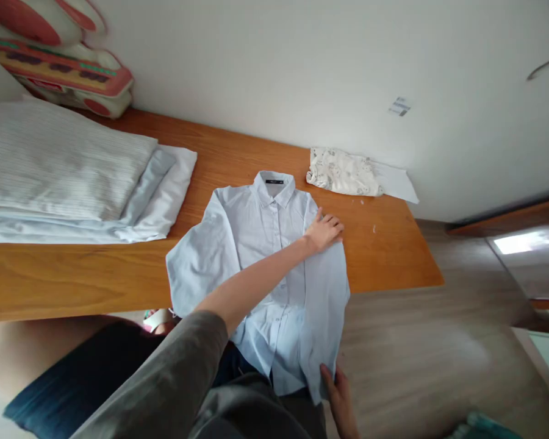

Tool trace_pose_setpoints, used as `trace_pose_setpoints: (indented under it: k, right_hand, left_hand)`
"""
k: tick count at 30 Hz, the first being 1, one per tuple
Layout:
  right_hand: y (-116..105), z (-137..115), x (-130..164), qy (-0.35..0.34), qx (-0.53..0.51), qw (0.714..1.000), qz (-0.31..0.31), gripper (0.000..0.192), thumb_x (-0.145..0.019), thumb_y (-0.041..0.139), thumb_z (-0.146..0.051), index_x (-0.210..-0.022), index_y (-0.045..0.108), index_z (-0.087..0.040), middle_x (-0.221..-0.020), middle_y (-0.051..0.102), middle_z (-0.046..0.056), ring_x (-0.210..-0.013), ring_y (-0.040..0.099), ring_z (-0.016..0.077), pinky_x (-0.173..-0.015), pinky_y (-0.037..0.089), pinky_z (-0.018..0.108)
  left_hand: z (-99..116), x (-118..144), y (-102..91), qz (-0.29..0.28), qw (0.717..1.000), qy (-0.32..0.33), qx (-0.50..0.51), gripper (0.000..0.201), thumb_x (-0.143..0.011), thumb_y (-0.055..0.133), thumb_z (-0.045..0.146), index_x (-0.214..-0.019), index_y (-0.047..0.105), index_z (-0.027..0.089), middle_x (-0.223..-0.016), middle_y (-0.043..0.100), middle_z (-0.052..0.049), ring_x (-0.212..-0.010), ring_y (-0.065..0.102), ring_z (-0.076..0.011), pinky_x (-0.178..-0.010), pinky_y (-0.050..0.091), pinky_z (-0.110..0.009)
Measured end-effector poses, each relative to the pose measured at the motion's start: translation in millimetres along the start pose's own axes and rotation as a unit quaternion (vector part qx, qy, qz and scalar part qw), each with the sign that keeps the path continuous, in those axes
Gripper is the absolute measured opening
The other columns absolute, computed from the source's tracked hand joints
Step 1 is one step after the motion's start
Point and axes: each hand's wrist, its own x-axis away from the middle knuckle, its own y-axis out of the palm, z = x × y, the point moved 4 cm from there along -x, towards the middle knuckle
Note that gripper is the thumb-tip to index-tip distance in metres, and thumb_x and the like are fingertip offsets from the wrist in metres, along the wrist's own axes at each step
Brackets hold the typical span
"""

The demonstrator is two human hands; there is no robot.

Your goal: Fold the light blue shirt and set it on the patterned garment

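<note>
A light blue button-up shirt [256, 244] lies face up across the wooden table, collar toward the wall, its lower part hanging over the front edge toward my lap. My left hand [324, 233] rests flat on the upper part of the sleeve at the right, fingers stretched out. My left forearm crosses over the shirt front and hides some of it. Down below the table edge, my right hand [341, 396] grips the cuff end of that same sleeve, thumb on top. The other sleeve [201, 262] spreads out at the left, partly over the edge.
Folded white and pale blue cloths [64, 164] are stacked on the table's left [132, 274]. Behind them stands a toy-keyboard-shaped cushion [82, 76]. A folded patterned cloth [343, 172] and a white sheet [396, 182] lie by the wall. A person's bare leg [41, 353] shows lower left.
</note>
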Motion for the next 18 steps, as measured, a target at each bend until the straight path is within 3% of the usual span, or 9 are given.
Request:
trace_pose_setpoints:
  k: [3, 5, 7, 9, 12, 14, 16, 18]
  right_hand:
    - [2.7, 18.6, -12.7, 0.014, 0.009, 0.999, -0.028, 0.070, -0.075, 0.077, -0.084, -0.091, 0.081, -0.016, -0.092, 0.080, 0.010, -0.099, 0.072, 0.0357, -0.090, 0.059, 0.043]
    - [5.2, 25.7, -17.8, 0.022, -0.005, 0.999, -0.032, 0.068, -0.071, 0.082, -0.082, -0.095, 0.080, -0.018, -0.099, 0.080, 0.010, -0.107, 0.071, 0.0373, -0.095, 0.059, 0.045]
    - [6.4, 26.7, -23.3, 0.027, -0.037, 0.999, -0.017, 0.073, -0.068, 0.089, -0.074, -0.117, 0.078, -0.022, -0.124, 0.078, 0.011, -0.125, 0.067, 0.0384, -0.103, 0.057, 0.046]
    - [6.4, 23.0, -30.6, 0.028, -0.078, 0.997, -0.002, 0.087, -0.067, 0.092, -0.066, -0.141, 0.067, -0.028, -0.150, 0.066, 0.010, -0.142, 0.057, 0.0364, -0.113, 0.052, 0.047]
    - [7.6, 15.2, -44.2, 0.045, -0.123, 0.991, -0.043, 0.091, -0.070, 0.092, -0.062, -0.149, 0.062, -0.031, -0.157, 0.062, 0.008, -0.146, 0.055, 0.0347, -0.123, 0.042, 0.050]
    - [8.0, 12.2, -52.7, 0.068, -0.119, 0.986, -0.097, 0.080, -0.070, 0.091, -0.061, -0.138, 0.071, -0.025, -0.144, 0.071, 0.011, -0.138, 0.061, 0.0374, -0.124, 0.041, 0.054]
    - [6.4, 11.6, -59.6, 0.087, -0.095, 0.982, -0.139, 0.069, -0.071, 0.091, -0.060, -0.125, 0.078, -0.020, -0.131, 0.078, 0.013, -0.128, 0.067, 0.0398, -0.120, 0.044, 0.058]
    - [2.8, 12.6, -65.2, 0.089, -0.068, 0.982, -0.150, 0.063, -0.073, 0.089, -0.059, -0.120, 0.081, -0.018, -0.125, 0.080, 0.013, -0.122, 0.070, 0.0402, -0.117, 0.046, 0.059]
  left_hand:
    - [-1.8, -1.7, -4.9, 0.022, 0.999, -0.012, 0.026, 0.037, -0.101, 0.070, 0.036, -0.133, 0.069, 0.018, -0.144, 0.067, -0.014, -0.151, 0.046, -0.0336, -0.134, 0.006, -0.067]
    - [1.4, -1.3, -20.3, 0.042, 0.996, -0.039, 0.073, 0.039, -0.102, 0.069, 0.036, -0.136, 0.067, 0.019, -0.151, 0.063, -0.013, -0.157, 0.039, -0.0343, -0.134, 0.006, -0.068]
    - [11.4, 9.7, -51.7, 0.110, 0.981, -0.070, 0.144, 0.035, -0.105, 0.063, 0.037, -0.136, 0.066, 0.021, -0.152, 0.063, -0.011, -0.158, 0.040, -0.0313, -0.136, 0.012, -0.063]
    - [27.6, 40.2, -95.6, 0.224, 0.943, -0.084, 0.230, 0.028, -0.109, 0.057, 0.037, -0.132, 0.066, 0.023, -0.145, 0.068, -0.009, -0.150, 0.050, -0.0258, -0.133, 0.027, -0.053]
    - [50.5, 129.3, -157.6, 0.410, 0.841, -0.113, 0.334, 0.015, -0.110, 0.055, 0.030, -0.116, 0.068, 0.025, -0.116, 0.075, -0.005, -0.116, 0.070, -0.0196, -0.107, 0.054, -0.040]
    - [56.4, 213.0, -180.3, 0.552, 0.742, -0.165, 0.344, 0.012, -0.108, 0.057, 0.029, -0.105, 0.067, 0.025, -0.083, 0.067, 0.001, -0.075, 0.065, -0.0154, -0.075, 0.055, -0.031]
    - [55.4, 299.6, -180.6, 0.642, 0.656, -0.210, 0.338, 0.019, -0.106, 0.057, 0.035, -0.092, 0.064, 0.023, -0.062, 0.048, 0.006, -0.054, 0.046, -0.0133, -0.054, 0.040, -0.025]
    - [47.4, 376.6, -162.3, 0.656, 0.624, -0.302, 0.297, 0.024, -0.100, 0.064, 0.034, -0.081, 0.060, 0.021, -0.057, 0.041, 0.007, -0.049, 0.036, -0.0107, -0.050, 0.033, -0.024]
